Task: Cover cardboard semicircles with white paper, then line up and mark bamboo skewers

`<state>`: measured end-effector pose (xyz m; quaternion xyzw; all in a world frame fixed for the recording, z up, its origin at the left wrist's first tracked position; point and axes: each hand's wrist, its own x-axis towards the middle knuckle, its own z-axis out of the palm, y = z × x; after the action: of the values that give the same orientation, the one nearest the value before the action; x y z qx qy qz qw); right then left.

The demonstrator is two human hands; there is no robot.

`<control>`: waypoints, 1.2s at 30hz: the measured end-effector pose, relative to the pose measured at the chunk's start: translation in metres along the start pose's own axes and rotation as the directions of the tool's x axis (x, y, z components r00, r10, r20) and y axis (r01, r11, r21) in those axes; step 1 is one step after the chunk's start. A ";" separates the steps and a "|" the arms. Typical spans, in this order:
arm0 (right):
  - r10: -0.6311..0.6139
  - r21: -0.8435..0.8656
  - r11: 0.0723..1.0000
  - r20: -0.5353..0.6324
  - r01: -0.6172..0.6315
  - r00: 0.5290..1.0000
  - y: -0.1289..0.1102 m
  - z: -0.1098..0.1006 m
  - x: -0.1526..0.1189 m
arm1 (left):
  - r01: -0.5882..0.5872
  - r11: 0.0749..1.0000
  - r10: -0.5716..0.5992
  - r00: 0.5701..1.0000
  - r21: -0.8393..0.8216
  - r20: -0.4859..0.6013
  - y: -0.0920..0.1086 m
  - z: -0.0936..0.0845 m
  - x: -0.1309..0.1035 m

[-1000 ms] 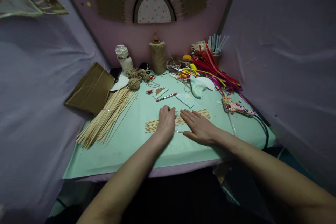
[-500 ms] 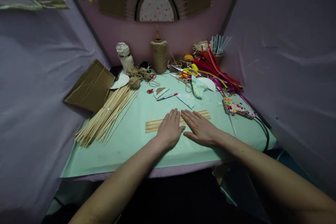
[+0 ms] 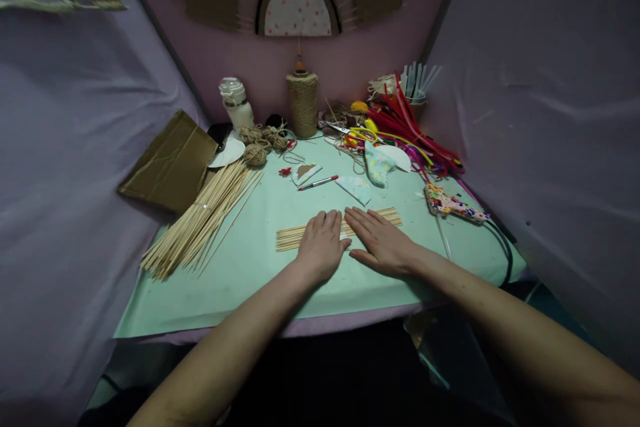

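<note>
A flat row of thin wooden sticks [image 3: 290,238] lies crosswise on the pale green table cover [image 3: 240,293]. My left hand [image 3: 323,243] rests flat over the middle of the row, its fingers stretched out. Beside it my right hand [image 3: 380,240] lies flat too, fingers extended over the sticks towards their right part. The two hands nearly meet at the fingertips and hide the middle of the row. A small pale strip shows between them. Just beyond lie a red-and-silver pen [image 3: 319,183] and a patterned fabric piece [image 3: 354,189].
A large bundle of sticks [image 3: 200,227] and folded cardboard [image 3: 170,163] lie left. Twine balls [image 3: 256,155], a twine spool [image 3: 303,105] and a white bottle [image 3: 237,105] stand behind. Scissors [image 3: 357,133], red pipe cleaners [image 3: 400,120] and a floral-covered glue gun [image 3: 453,205] are right.
The fingers of my left hand have bent slightly and drawn back a little. My right hand and the sticks look nearly the same; the view has shifted slightly.
</note>
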<state>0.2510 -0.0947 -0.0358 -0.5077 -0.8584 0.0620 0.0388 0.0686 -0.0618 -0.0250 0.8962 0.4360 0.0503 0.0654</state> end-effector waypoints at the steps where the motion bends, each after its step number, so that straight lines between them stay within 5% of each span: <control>1: 0.000 0.004 1.000 -0.001 0.000 1.000 0.000 0.000 0.000 | -0.004 1.000 0.004 1.000 0.002 -0.016 0.000 0.000 0.000; 16: -0.008 0.031 0.999 -0.027 0.009 1.000 0.002 0.001 -0.001 | -0.139 0.988 0.145 0.984 0.067 -0.099 -0.002 0.005 -0.004; 36: -0.001 0.042 0.999 0.002 0.001 1.000 0.000 -0.002 0.001 | -0.075 0.997 0.076 0.994 0.010 -0.084 -0.005 0.009 -0.002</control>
<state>0.2508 -0.0937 -0.0336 -0.5064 -0.8571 0.0806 0.0487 0.0646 -0.0613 -0.0350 0.9093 0.4043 0.0890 0.0420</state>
